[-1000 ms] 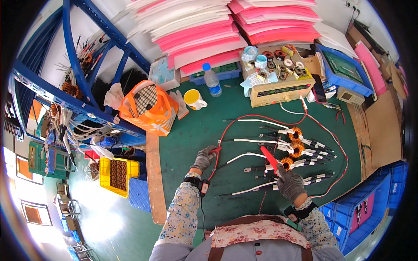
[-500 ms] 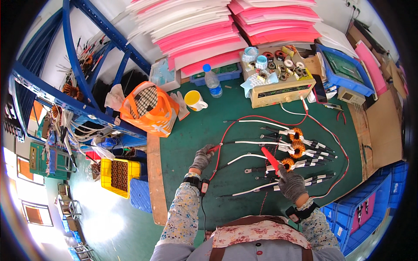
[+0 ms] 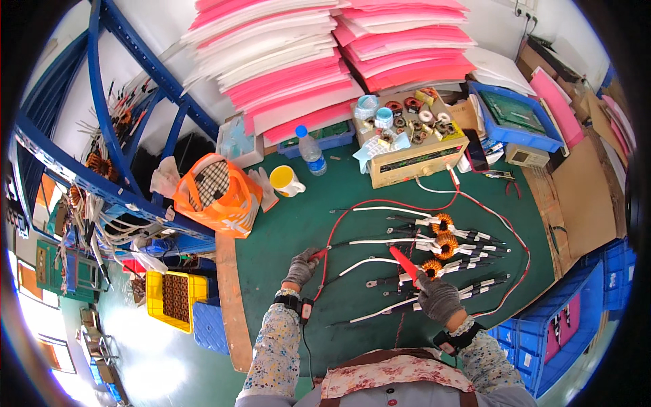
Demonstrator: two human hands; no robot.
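My left hand (image 3: 300,268), in a grey glove, is closed on a small red-handled test clip (image 3: 318,255) near the left end of a white cable lead. The gloved right hand (image 3: 439,298) grips a longer red-handled test clip (image 3: 405,264), its tip angled away toward the cable lugs. Whether either tip touches metal is too small to tell. Several copper-wound ring coils (image 3: 445,246) with white and black leads lie to the right of that clip. A red test lead (image 3: 328,245) loops past my left hand toward a beige bench meter (image 3: 419,160).
Small coils and tape rolls sit on the meter. A bottle (image 3: 312,153), a yellow-lined mug (image 3: 285,181) and an orange bag (image 3: 218,197) stand at the back left. Pink and white foam sheets (image 3: 291,95) are stacked behind. Blue crates (image 3: 549,332) flank the right side.
The whole view has shifted, so the scene sits slightly lower and further left. Both hands keep their grips and nearly the same places over the bench.
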